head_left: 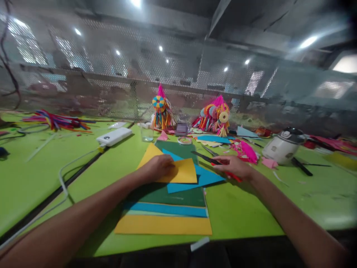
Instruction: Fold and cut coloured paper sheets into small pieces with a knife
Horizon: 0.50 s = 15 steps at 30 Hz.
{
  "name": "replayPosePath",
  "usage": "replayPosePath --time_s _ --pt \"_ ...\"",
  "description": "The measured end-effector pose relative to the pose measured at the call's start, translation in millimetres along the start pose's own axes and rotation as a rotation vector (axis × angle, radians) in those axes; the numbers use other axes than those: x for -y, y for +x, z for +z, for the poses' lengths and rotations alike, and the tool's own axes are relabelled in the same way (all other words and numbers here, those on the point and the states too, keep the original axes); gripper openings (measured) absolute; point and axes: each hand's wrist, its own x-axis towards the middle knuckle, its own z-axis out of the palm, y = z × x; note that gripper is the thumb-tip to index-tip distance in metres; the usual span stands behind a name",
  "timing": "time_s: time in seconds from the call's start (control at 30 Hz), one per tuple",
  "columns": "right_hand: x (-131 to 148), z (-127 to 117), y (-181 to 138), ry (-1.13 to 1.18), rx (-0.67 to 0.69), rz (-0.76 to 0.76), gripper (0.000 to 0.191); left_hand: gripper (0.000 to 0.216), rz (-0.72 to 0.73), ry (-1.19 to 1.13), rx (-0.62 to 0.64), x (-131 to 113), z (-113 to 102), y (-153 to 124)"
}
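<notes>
A stack of coloured paper sheets (167, 208), yellow, blue and dark green, lies on the green table (245, 208) in front of me. My left hand (157, 167) rests with curled fingers on the top yellow sheet (184, 172), pressing it down. Under that sheet lies a blue sheet (206, 178). My right hand (234, 166) is closed around red-handled scissors (212, 160), whose dark blades point left toward the yellow sheet.
Two colourful paper ornaments (161, 108) (216, 115) stand at the back. A white power bank (114, 136) with a cable lies to the left, near a glass (147, 133). A white rice cooker (283, 146) sits at the right. Paper scraps and strips (55, 121) are scattered about.
</notes>
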Motion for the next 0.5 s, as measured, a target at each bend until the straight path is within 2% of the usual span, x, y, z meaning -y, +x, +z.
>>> replayPosePath --time_s 0.17,0.37,0.5 --pt "-0.7 -5.2 -11.2 -0.245 0.150 -0.119 0.052 0.019 0.030 0.026 0.020 -0.7 -1.9 2.7" --pt "3.9 -3.4 -14.0 -0.458 0.226 -0.347 0.043 0.018 -0.028 0.030 0.009 -1.5 -2.6 3.8" --pt "5.5 -2.8 -17.1 -0.618 0.228 -0.452 0.042 0.019 -0.063 0.040 -0.012 -2.2 0.1 4.9"
